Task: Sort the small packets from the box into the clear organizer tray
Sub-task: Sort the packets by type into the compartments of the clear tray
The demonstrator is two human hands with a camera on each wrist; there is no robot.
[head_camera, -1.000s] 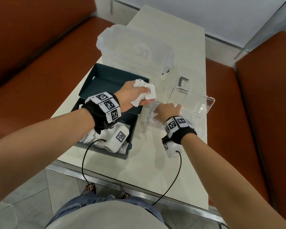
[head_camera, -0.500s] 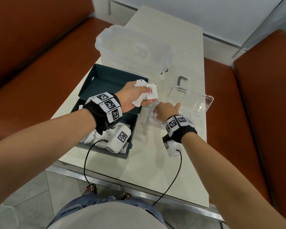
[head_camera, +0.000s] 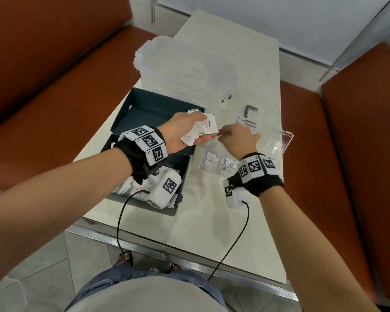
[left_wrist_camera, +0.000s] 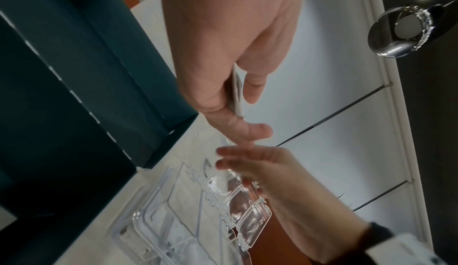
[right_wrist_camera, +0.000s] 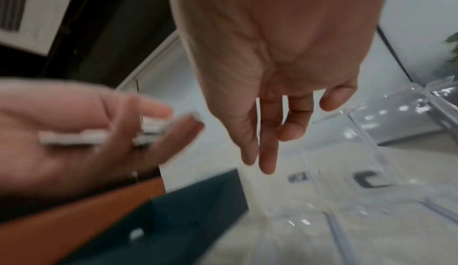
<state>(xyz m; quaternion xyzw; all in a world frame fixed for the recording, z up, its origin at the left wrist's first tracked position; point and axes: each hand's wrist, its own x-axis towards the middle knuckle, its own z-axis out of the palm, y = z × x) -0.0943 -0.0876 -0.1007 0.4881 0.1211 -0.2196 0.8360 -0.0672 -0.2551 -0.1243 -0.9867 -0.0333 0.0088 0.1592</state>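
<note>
Near left: dark box (head_camera: 144, 122) holds loose packets under the left wrist. Clear organizer tray (head_camera: 214, 164), right of box, contains a few packets. Above its far-left corner, left hand (head_camera: 180, 134) grips a fanned stack of packets (head_camera: 200, 129). Right hand (head_camera: 239, 140), fingers extended and empty, reaches toward the stack. Risk: pulling one packet could drag its neighbours out onto the table (head_camera: 212, 221).
</note>
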